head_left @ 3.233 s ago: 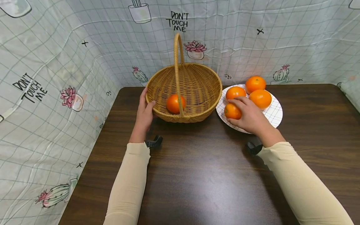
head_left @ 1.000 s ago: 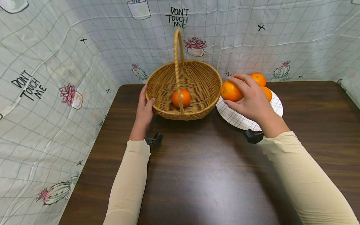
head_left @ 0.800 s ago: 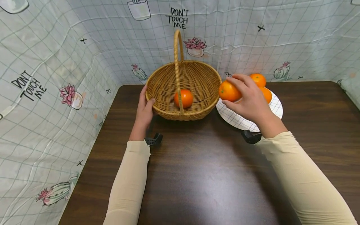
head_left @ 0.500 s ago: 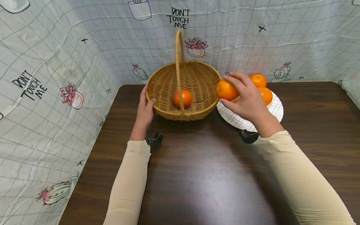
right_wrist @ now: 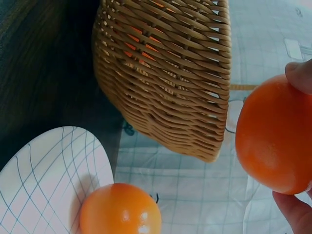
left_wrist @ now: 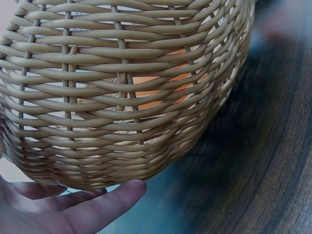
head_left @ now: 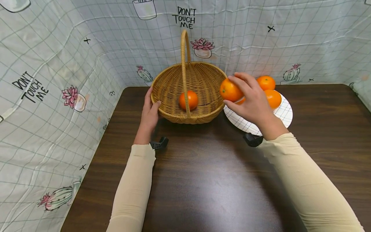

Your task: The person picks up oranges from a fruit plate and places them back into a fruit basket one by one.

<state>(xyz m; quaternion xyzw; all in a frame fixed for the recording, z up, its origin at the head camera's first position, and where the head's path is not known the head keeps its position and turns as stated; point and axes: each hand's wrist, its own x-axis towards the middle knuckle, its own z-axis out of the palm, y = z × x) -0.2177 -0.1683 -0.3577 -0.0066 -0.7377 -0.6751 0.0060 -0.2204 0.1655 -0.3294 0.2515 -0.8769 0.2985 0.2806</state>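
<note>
A wicker basket (head_left: 210,87) with a tall handle stands at the table's back, one orange (head_left: 192,100) inside it. My left hand (head_left: 149,117) grips its left rim, thumb over the edge. In the left wrist view my fingers lie against the basket's woven side (left_wrist: 97,100), and orange colour shows through the gaps. My right hand (head_left: 255,104) holds another orange (head_left: 230,90) between thumb and fingers, raised by the basket's right rim. Below it is a white checked plate (head_left: 242,120) with oranges (head_left: 273,98); one is mostly hidden behind my right hand.
Behind the table hangs a pale grid-patterned cloth (head_left: 249,38), close to the basket and plate. The dark wooden table (head_left: 200,167) reaches toward me between my forearms. The basket handle (head_left: 184,64) arches high over the basket's middle.
My right hand has lifted the front orange off the plate and carried it up and left to the basket's rim. The orange in the basket has shifted slightly right. My left hand stays put.
</note>
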